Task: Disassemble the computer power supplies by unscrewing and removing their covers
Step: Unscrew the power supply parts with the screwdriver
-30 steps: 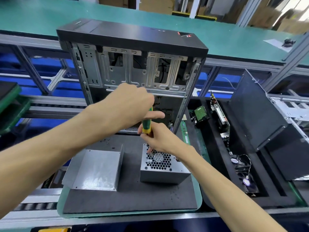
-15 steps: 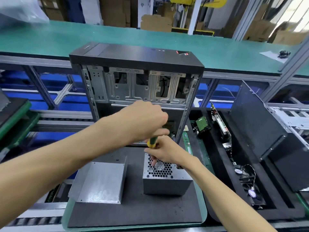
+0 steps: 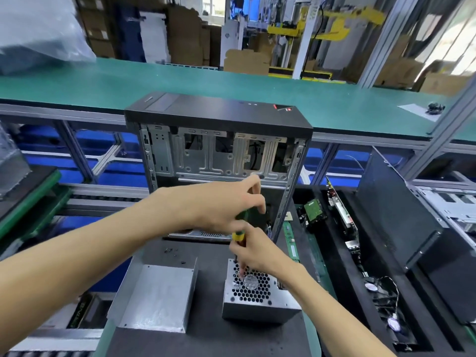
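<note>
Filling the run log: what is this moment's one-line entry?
left hand: grips screwdriver | right hand: steadies shaft | tip: power supply corner | stage: unscrewing

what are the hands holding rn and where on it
Both hold one screwdriver: the left hand grips the top of its green handle, the right hand pinches the yellow lower end near the shaft, tip on the power supply.

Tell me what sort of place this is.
Probably an electronics teardown line in a factory or warehouse: a stripped computer case on the bench, long green-topped worktables, trays of pulled parts, and stacked cardboard boxes behind.
</note>
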A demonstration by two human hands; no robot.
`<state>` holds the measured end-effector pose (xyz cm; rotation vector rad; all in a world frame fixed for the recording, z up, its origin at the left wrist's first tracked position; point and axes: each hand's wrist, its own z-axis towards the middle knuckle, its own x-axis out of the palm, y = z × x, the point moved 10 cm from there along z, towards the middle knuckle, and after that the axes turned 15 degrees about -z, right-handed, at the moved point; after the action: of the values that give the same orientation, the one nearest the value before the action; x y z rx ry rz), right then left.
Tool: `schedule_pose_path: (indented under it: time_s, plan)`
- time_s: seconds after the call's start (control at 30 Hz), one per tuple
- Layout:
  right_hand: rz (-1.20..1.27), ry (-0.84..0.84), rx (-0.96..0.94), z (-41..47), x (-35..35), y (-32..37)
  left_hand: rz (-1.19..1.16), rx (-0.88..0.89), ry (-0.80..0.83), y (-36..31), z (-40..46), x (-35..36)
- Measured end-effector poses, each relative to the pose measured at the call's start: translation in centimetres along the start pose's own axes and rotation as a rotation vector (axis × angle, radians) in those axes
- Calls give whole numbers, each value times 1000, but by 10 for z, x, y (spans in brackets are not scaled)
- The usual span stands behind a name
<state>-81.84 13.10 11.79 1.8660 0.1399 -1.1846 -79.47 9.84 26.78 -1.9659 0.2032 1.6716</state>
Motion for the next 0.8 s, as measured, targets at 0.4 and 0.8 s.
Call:
schedule_pose_path:
  time_s: [0.4,0.8]
  plan:
    - [17,16,19,-3,-3,3,189,-2,-57,-7,-1,2]
    - [66,24,28,-2,-2,4,353,-59,-174,-7,6,-8]
